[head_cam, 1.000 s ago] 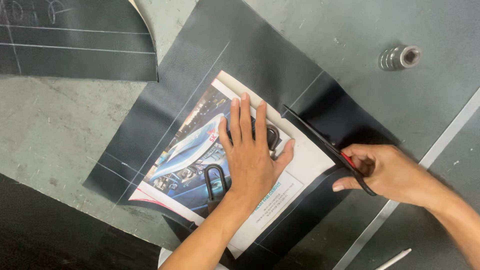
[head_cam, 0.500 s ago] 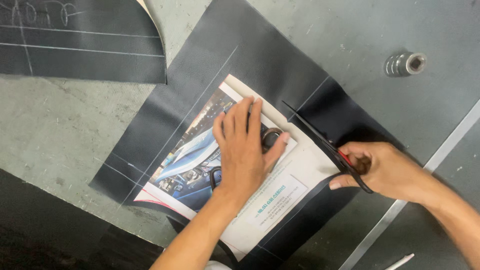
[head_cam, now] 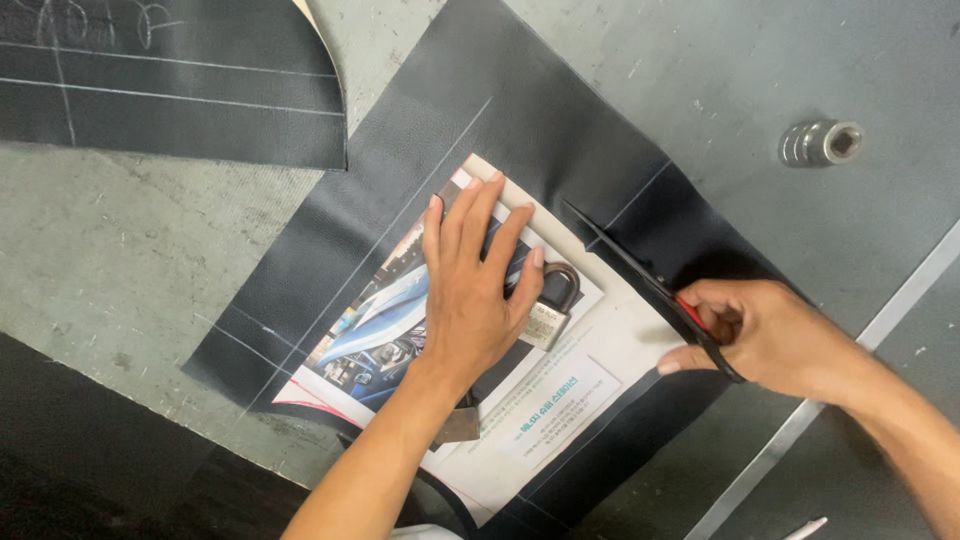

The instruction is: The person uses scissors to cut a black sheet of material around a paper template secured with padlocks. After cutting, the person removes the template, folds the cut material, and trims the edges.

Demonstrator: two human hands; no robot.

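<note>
My left hand (head_cam: pixel 470 285) lies flat, fingers spread, on a printed paper sheet (head_cam: pixel 590 385) that rests on a black leatherette piece (head_cam: pixel 520 110) marked with chalk lines. A brass padlock (head_cam: pixel 550 310) sits on the paper beside my fingers. My right hand (head_cam: pixel 765 335) grips red-handled scissors (head_cam: pixel 650 285). Their dark blades point up-left along the paper's right edge, over the black material.
Another black piece with chalk lines (head_cam: pixel 170 85) lies at the top left. A metal socket (head_cam: pixel 822 142) stands on the grey table (head_cam: pixel 110 240) at the upper right. Dark material (head_cam: pixel 90 470) covers the bottom left. A white pen tip (head_cam: pixel 805 527) shows at the bottom edge.
My left hand has slid up the paper, uncovering the padlock. The scissors and my right hand stay at the paper's right edge, with the view slightly shifted.
</note>
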